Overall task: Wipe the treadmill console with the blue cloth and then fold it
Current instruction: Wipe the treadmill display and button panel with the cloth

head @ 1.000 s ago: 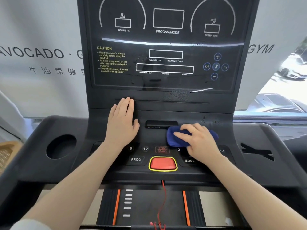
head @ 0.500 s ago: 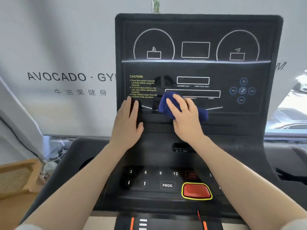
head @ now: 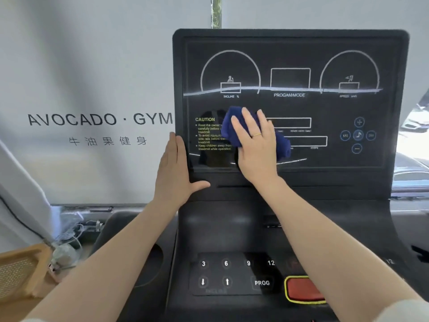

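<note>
White wall behind the treadmill reads "AVOCADO · GYM" over a line of Chinese characters. Right of that wall stands the console, its dark screen marked "INCLINE %", "PROGAM/MODE", a blurred speed label and a yellow "CAUTION" block that begins "Read the owner's…". Below the console screen, the keypad shows 3, 6, 9, 12, two arrows and "PROG", with a red button beside it. The left hand lies flat, fingers straight, on the console's left edge. The right hand presses the cloth, bunched, against the lower screen, fingers spread over it. Wiping looks to be underway: a pale streak crosses the upper screen, and the folding is not yet begun.
</note>
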A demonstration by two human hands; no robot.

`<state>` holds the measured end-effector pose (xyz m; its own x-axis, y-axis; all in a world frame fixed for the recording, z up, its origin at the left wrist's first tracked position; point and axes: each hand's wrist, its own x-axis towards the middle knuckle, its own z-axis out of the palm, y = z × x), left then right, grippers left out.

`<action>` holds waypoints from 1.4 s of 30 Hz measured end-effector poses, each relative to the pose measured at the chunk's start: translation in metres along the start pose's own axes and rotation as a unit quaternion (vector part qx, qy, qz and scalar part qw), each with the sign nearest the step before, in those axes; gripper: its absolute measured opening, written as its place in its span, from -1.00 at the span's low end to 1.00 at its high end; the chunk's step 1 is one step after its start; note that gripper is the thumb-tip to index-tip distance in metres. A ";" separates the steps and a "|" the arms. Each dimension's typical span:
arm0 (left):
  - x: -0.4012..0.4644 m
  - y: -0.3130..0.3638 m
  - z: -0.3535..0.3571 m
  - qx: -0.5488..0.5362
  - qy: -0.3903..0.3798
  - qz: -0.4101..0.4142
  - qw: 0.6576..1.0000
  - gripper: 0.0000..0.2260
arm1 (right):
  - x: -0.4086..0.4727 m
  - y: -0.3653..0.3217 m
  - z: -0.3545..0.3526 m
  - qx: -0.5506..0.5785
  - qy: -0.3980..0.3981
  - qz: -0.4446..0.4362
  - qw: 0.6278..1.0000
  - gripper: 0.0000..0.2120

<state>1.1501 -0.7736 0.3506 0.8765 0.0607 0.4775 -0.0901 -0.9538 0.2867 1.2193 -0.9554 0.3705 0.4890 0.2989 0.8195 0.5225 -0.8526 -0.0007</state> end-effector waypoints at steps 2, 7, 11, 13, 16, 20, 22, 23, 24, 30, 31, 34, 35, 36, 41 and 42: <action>0.000 -0.002 0.000 0.004 0.000 0.005 1.000 0.12 | -0.015 -0.018 0.010 0.007 -0.024 -0.094 0.995 -0.50; -0.001 -0.006 0.001 0.004 -0.002 0.015 1.000 0.11 | -0.016 -0.007 0.007 -0.004 -0.063 -0.200 0.978 -0.45; 0.000 -0.005 0.000 -0.020 0.007 0.011 1.000 0.06 | 0.023 0.019 -0.006 -0.025 0.006 -0.019 0.999 -0.46; 0.000 -0.003 -0.003 -0.043 0.024 0.018 0.999 -0.03 | 0.039 0.026 -0.011 -0.022 0.030 0.081 0.996 -0.49; 0.010 0.000 -0.012 -0.070 0.062 0.021 0.995 -0.12 | 0.055 0.007 -0.007 -0.004 0.065 0.222 0.973 -0.48; 0.039 0.003 -0.026 -0.046 0.079 0.041 0.995 -0.10 | 0.035 -0.031 0.012 -0.053 0.042 0.092 0.993 -0.47; 0.052 0.004 -0.034 -0.035 0.050 0.063 0.996 -0.07 | 0.025 -0.020 0.015 -0.083 0.013 -0.040 0.996 -0.48; 0.058 0.003 -0.038 -0.020 0.040 0.077 0.996 -0.05 | 0.029 -0.009 0.011 -0.078 0.009 -0.071 0.994 -0.48; 0.065 0.003 -0.043 -0.001 0.035 0.089 0.995 -0.03 | 0.037 0.001 0.006 -0.068 0.012 -0.072 0.995 -0.48; 0.097 0.004 -0.062 0.069 0.026 0.092 0.993 0.05 | 0.113 0.035 -0.019 -0.002 0.054 0.208 0.977 -0.48; 0.099 0.004 -0.062 0.073 0.024 0.091 0.993 0.05 | 0.119 0.032 -0.017 -0.001 0.062 0.231 0.971 -0.47; 0.101 0.003 -0.061 0.072 0.026 0.092 0.993 0.07 | 0.121 -0.004 -0.004 0.023 0.069 0.203 0.976 -0.43; 0.100 0.003 -0.061 0.068 0.028 0.094 0.993 0.07 | 0.116 -0.020 0.002 0.030 0.062 0.150 0.986 -0.43; 0.100 0.003 -0.062 0.063 0.029 0.097 0.993 0.07 | 0.111 -0.031 0.008 0.027 0.049 0.088 0.995 -0.43; 0.098 0.002 -0.062 0.062 0.029 0.098 0.993 0.06 | 0.130 -0.009 -0.002 0.024 -0.002 -0.054 0.998 -0.47; 0.098 0.001 -0.061 0.068 0.029 0.097 0.993 0.06 | 0.140 -0.002 -0.008 0.021 0.005 -0.005 1.000 -0.47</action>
<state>1.2070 -0.7508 0.4488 0.8197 -0.1147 0.5612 -0.1868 -0.9797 0.0727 1.2815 -0.9153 0.4897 0.4759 0.3031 0.8256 0.5559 -0.8311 -0.0153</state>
